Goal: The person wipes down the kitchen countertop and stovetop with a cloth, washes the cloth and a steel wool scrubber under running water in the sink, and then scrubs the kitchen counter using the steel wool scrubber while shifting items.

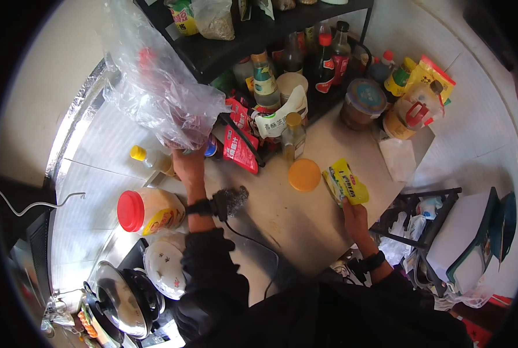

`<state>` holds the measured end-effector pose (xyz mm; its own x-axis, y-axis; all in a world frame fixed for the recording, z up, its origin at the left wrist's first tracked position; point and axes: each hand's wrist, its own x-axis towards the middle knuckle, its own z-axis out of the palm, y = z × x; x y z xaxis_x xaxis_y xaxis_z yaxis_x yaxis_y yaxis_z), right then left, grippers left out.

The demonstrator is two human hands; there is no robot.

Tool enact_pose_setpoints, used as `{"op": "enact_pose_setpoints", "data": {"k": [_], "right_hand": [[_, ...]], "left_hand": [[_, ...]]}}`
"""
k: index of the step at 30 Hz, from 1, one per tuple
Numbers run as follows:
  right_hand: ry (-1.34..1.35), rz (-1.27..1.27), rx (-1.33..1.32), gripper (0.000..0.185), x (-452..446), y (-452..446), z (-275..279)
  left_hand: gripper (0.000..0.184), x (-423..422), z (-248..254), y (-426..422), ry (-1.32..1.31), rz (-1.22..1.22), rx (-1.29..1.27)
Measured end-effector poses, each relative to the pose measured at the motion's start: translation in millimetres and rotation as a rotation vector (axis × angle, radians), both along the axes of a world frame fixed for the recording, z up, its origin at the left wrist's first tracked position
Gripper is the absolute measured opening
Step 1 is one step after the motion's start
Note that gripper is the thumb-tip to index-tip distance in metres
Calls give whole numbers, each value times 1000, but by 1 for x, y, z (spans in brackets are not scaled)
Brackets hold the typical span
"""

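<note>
My right hand [356, 218] is closed on the lower edge of a yellow-green printed pouch [347, 183], above the counter's right part. At the upper left, my left hand [189, 162] reaches to the bottom of a crumpled clear plastic bag [160, 87] with something dark reddish inside. Its fingers are hidden, so its grip does not show. Beside that hand lie a yellow-capped bottle [153, 159] and red sauce pouches [239, 152]. An orange round lid [304, 175] and a small glass bottle [293, 138] stand between the hands.
A black shelf [259, 35] with bottles and bags rises at the back. At the left are a red-lidded jar [154, 211], a white bowl [165, 264] and a glass-lidded pan [122, 298]. A lidded tub [363, 104] stands at the right. A black cable [259, 246] crosses the counter.
</note>
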<state>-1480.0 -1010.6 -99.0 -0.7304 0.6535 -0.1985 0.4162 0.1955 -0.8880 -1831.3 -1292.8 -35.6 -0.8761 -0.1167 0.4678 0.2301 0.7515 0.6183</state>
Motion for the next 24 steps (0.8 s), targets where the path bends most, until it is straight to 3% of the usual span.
{"op": "enact_pose_setpoints", "data": {"k": [3,5,8,10,14,19,24], "right_hand": [[24,-13,86,38,-6,0,2],[181,-50,139,37,-8,-6,-6],[-46,-31,51,38,-9,-5,22],[25,-29,64,37,-6,-7,24],[113,-27,19,36,-5,-14,42],[245,-35,-118,38,-11,-27,39],[246,40,-152,37,-23,-37,49]], "left_hand": [[57,60,-16,16,-14,-19,176],[50,96,-34,39,-359,-199,39],[47,108,-42,69,-172,-320,-215],[46,100,-47,77,-158,-326,-259],[26,93,-51,79,-122,-336,-256],[14,93,-51,59,-87,-249,-113],[16,114,-1,32,-131,-110,188]]}}
